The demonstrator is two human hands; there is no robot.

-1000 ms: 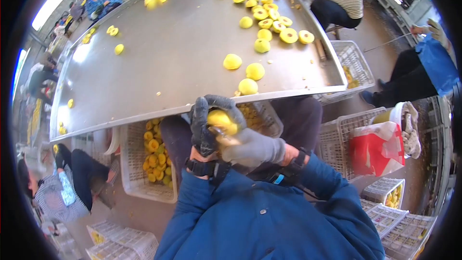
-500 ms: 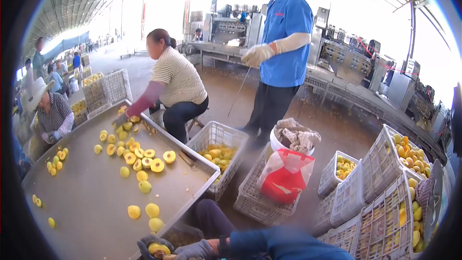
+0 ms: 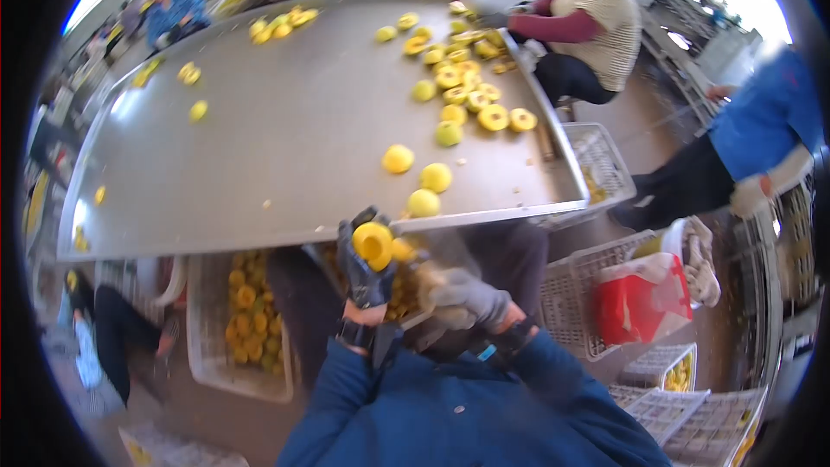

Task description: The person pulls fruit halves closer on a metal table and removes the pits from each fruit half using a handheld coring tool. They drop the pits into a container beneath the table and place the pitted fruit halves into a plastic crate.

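My left hand [image 3: 370,281], in a dark glove, holds a halved yellow peach [image 3: 373,245] just past the table's near edge. The cut face, with a round hollow in the middle, is turned up toward me. To its right is my right hand [image 3: 471,297], in a grey glove, with its fingers curled closed. It is smeared by motion, and what it grips cannot be made out. A small blurred yellow piece [image 3: 403,249] shows between the hands. Nearest on the metal table [image 3: 303,147] lie whole-looking yellow peaches [image 3: 424,202], with cut halves [image 3: 493,118] farther back.
Below the table, a crate [image 3: 201,329] of peaches stands left of my legs. At right are another crate [image 3: 596,151] and a red-and-white bag [image 3: 641,298] on a crate. A co-worker in a striped top [image 3: 596,22] reaches over the table; a person in blue [image 3: 769,112] stands right.
My view has swung down and to the left, bringing both arms into the middle. The peach half now faces up in my left hand, and my right hand has drawn slightly away from it.
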